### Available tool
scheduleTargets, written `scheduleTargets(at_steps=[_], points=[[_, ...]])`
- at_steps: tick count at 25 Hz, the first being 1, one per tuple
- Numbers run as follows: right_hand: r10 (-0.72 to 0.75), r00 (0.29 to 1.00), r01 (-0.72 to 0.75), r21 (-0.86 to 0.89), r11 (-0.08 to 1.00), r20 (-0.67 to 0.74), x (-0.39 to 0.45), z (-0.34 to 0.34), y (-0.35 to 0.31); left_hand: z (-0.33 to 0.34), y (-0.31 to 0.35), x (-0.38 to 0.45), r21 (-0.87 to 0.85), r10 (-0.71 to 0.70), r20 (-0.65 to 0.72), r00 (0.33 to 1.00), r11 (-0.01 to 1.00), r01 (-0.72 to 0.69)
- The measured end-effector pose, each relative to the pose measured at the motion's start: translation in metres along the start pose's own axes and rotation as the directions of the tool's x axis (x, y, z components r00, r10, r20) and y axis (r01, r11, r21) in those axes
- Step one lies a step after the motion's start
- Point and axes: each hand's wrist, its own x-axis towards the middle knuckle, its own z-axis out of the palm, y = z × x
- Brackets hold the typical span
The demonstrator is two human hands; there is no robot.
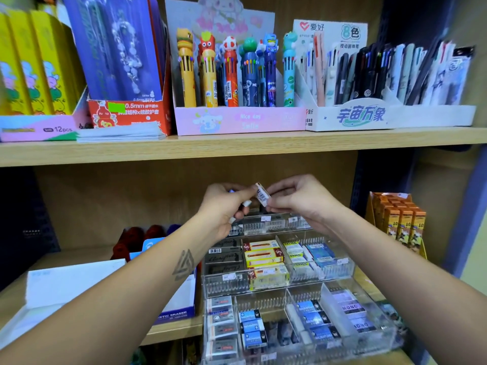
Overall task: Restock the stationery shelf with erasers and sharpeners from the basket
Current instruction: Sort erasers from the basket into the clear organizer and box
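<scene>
Both my hands are raised in front of the lower shelf, above a clear tiered acrylic organiser [287, 284]. My right hand [297, 198] pinches a small white eraser [262, 194] with a barcode label. My left hand [226, 206] touches the same eraser with its fingertips and holds more small white pieces curled in its fingers. The organiser's compartments hold red-and-yellow boxed erasers [263, 256], blue-sleeved erasers [253, 327], white erasers [220, 325] and dark ones. The basket is out of view.
The upper shelf board [237, 146] carries display boxes of novelty pens [232, 75] and other pens. A white and blue eraser box [79, 293] stands left of the organiser. Orange packs [400, 222] stand at the right. A dark metal upright [369, 180] borders the bay.
</scene>
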Motion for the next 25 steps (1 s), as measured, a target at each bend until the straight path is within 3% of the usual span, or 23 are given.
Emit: scheduleTargets(at_steps=[3,5,11,14,16,19,25], points=[[-0.185,0.981,0.152,-0.367,0.918,-0.054,-0.007,0.001,0.009,-0.009,-0.003,-0.013,-0.062,-0.093,0.124,0.988,0.993,0.102],[-0.266,0.963,0.206,-0.537,0.818,-0.036,-0.011,0.000,0.011,-0.014,-0.007,-0.016,-0.017,-0.103,0.116,0.988,0.994,0.106],[-0.329,0.938,0.312,-0.690,0.653,0.112,-0.011,-0.005,0.008,-0.018,-0.008,-0.013,0.132,-0.038,0.079,0.996,0.991,0.027],[-0.231,0.972,0.168,-0.792,0.587,0.035,0.012,-0.017,-0.002,-0.016,0.003,0.000,0.094,-0.066,0.029,0.997,0.994,0.063],[-0.147,0.989,0.085,-0.873,0.480,0.016,0.027,-0.021,-0.005,-0.015,0.011,0.011,0.040,-0.158,0.008,0.987,0.987,0.157],[-0.025,0.996,0.084,-0.929,0.361,0.081,0.039,-0.014,-0.005,-0.017,0.018,0.021,-0.075,-0.301,0.107,0.948,0.948,0.310],[0.003,0.992,0.116,-0.936,0.333,0.124,0.058,-0.001,0.005,-0.025,0.010,0.027,-0.110,-0.344,0.195,0.919,0.923,0.369]])
